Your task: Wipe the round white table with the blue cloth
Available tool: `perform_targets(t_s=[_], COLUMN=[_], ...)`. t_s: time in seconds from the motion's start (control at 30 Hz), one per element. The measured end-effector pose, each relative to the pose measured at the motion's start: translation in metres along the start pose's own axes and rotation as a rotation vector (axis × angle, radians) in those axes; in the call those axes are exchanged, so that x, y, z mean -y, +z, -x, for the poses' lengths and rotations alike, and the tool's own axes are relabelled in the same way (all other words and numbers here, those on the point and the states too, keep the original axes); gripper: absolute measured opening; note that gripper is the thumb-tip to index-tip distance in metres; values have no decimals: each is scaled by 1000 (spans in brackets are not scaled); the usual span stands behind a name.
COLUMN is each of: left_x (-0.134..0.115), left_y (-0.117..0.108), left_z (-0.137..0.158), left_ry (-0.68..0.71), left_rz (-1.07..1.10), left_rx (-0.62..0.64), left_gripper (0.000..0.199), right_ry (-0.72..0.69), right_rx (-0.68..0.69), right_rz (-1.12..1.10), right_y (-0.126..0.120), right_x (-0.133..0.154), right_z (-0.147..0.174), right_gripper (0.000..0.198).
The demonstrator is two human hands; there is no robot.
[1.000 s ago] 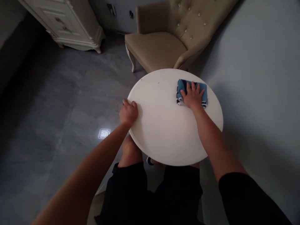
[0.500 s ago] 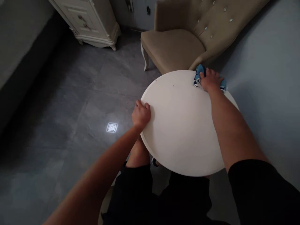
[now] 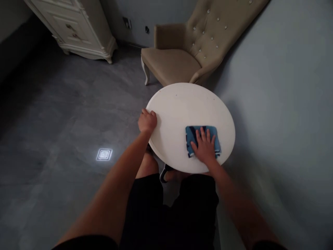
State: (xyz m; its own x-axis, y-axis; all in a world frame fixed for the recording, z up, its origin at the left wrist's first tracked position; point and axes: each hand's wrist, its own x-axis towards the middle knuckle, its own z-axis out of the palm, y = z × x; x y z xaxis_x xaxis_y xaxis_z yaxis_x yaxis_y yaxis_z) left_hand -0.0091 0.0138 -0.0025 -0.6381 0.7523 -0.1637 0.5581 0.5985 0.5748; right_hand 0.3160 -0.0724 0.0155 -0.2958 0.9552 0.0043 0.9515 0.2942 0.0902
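Observation:
A round white table [image 3: 171, 139] stands in front of my knees. At its left side my left hand [image 3: 147, 120] is closed round the rim, with some of its fingers hidden. On the near right part of the tabletop lies a folded blue cloth [image 3: 190, 133] with dark patches and white edging. My right hand [image 3: 205, 146] rests flat on this cloth, palm down and fingers spread, pressing it against the top. Small dark specks show near the table's far edge.
A beige tufted armchair [image 3: 169, 62] stands just beyond the table. The grey wall [image 3: 281, 104] runs close along the right. At the back left is a white cabinet [image 3: 80, 33]. A bright square light patch [image 3: 104, 154] shows on the grey tiled floor [image 3: 65, 121].
My right hand has come from the far right edge of the table to its near right part, bringing the cloth, which now lies flatter. My left hand keeps its grip. The view has shifted.

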Motion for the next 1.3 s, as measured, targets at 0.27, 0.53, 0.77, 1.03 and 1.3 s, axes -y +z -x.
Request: perform_targets(t_s=[0.27, 0.53, 0.77, 1.03, 1.3], left_x=[5, 1, 4, 8, 7], left_y=[3, -3, 4, 6, 8], left_z=[-3, -3, -12, -16, -18], left_ry=[44, 3, 11, 2, -22], left_rz=[76, 11, -2, -28, -27], left_rx=[-36, 25, 34, 67, 74], left_gripper=[47, 48, 44, 43, 43], right_ry=[-39, 9, 83, 143, 80], right_rx=[-89, 23, -12, -24, -66], right_rz=[-141, -17, -37, -109, -116], right_y=[20, -8, -7, -8, -11], right_x=[37, 16, -9, -25, -20], right_z=[105, -90, -310, -439, -399], right_gripper=[101, 77, 82, 84, 79])
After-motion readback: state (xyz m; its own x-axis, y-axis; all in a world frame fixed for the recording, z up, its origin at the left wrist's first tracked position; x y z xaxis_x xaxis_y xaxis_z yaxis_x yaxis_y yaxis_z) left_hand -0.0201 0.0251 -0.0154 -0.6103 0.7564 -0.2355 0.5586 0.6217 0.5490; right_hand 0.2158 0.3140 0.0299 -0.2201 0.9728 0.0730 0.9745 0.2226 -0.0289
